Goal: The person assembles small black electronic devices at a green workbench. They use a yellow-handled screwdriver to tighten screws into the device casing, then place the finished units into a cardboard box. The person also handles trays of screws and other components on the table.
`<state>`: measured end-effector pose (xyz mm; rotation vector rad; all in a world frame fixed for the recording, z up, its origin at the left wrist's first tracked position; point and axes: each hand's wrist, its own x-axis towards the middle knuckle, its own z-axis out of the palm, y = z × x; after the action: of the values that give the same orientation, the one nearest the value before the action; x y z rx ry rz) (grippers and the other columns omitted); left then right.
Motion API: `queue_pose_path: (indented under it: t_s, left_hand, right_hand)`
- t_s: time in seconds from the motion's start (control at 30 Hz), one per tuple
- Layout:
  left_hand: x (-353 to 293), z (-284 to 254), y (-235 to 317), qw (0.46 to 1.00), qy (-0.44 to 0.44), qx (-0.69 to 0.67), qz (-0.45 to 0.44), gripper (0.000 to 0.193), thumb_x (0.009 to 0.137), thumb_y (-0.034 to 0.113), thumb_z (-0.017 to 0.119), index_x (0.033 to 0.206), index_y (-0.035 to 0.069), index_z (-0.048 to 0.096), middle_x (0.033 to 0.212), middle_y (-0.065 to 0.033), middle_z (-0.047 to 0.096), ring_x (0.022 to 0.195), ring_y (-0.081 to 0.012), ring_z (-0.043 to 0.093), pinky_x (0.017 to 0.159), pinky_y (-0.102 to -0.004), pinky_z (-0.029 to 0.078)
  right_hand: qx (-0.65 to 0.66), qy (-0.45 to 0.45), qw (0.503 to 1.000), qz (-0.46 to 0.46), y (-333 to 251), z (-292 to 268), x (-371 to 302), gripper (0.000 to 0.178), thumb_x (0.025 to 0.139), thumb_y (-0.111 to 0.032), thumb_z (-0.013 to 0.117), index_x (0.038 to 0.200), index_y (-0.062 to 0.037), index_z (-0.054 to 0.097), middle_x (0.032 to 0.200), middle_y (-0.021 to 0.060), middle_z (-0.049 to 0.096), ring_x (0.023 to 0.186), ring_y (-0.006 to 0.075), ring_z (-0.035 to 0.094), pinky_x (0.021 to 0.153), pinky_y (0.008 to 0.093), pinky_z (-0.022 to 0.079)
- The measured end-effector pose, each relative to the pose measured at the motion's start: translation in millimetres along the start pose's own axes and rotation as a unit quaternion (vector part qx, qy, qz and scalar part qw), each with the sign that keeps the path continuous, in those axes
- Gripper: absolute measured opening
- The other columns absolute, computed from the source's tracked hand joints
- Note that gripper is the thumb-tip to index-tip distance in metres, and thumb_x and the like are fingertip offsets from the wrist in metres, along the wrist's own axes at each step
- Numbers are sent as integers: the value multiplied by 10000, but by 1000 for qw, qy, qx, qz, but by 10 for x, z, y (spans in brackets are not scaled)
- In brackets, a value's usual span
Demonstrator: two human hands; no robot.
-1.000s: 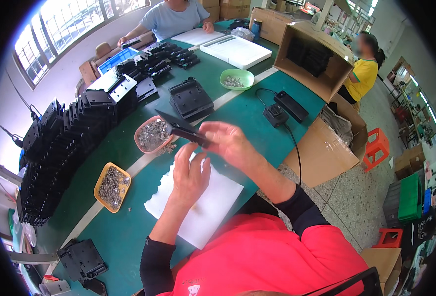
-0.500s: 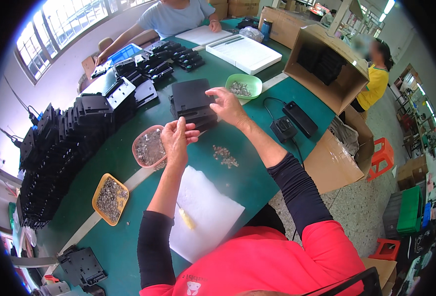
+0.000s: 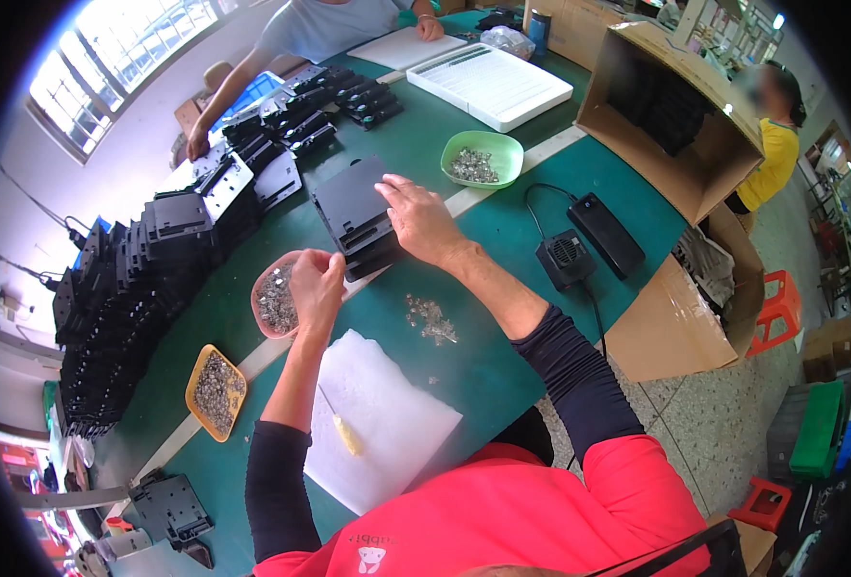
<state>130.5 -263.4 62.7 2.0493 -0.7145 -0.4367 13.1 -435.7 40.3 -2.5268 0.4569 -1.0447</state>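
Observation:
A short stack of black plastic housings (image 3: 348, 197) lies on the green table in front of me. My right hand (image 3: 420, 219) rests its outstretched fingers on the right side of the top housing. At the stack's near left corner, my left hand (image 3: 317, 291) is closed, thumb against curled fingers; whatever it pinches is hidden. Just behind that hand sits a pink bowl (image 3: 273, 306) of small metal parts, partly covered by it. Closer to me, a yellow-handled tool (image 3: 348, 438) with a thin shaft lies on a white foam sheet (image 3: 401, 423).
A yellow tray (image 3: 200, 423) and a green bowl (image 3: 493, 144) hold small parts; a loose pile (image 3: 432, 322) lies between my arms. Many black housings (image 3: 108, 317) are stacked left. A black adapter (image 3: 566, 260) and cardboard box (image 3: 637, 173) stand right. A co-worker's arm (image 3: 242, 82) reaches in opposite.
My left hand has closed and moved slightly left and down, toward the pink bowl. The right hand has lowered its fingers onto the top housing. The whole view has shifted a little.

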Motion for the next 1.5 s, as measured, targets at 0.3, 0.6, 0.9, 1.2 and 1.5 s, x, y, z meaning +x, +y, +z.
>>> queue_pose_path:
  t_s: [0.3,0.6,0.9,1.2,1.5]
  left_hand:
    - [792,173,-22,984,-111,-54,-126,810,782,547,676,1224,-112,513,1175,-191,583,1102,-286,576,865,-398,473]
    - [722,108,-248,940,-173,-267,-123,415,869,314,663,1188,56,598,1103,-104,570,981,-179,582,798,-301,491]
    - [556,89,58,861,-187,-380,-281,354,837,300,693,1027,4,659,944,-73,672,850,-168,622,781,-286,484]
    - [968,93,609,884,-217,-323,-260,381,807,340,713,1021,28,672,945,-55,676,889,-147,625,786,-271,467]
    - [2786,1400,1765,892,-304,-299,-150,369,815,354,749,1043,84,646,968,-48,682,855,-165,661,790,-290,528]
  right_hand:
    - [355,-155,903,188,706,428,201,606,813,-403,652,1259,-6,554,1067,224,655,957,344,638,832,400,518]
    - [342,-297,854,254,433,82,299,440,867,-484,558,1043,-103,692,936,127,698,827,206,656,659,379,542]
    - [348,-233,800,429,333,144,340,691,701,-475,662,1079,104,632,1052,239,658,964,310,652,836,367,507]
    - [544,-174,697,434,525,-135,714,576,701,-374,714,997,111,617,961,171,638,867,225,618,759,322,495]
    - [520,1,736,433,2025,-1081,1874,376,704,-214,765,956,49,671,891,125,687,791,230,673,719,327,536]
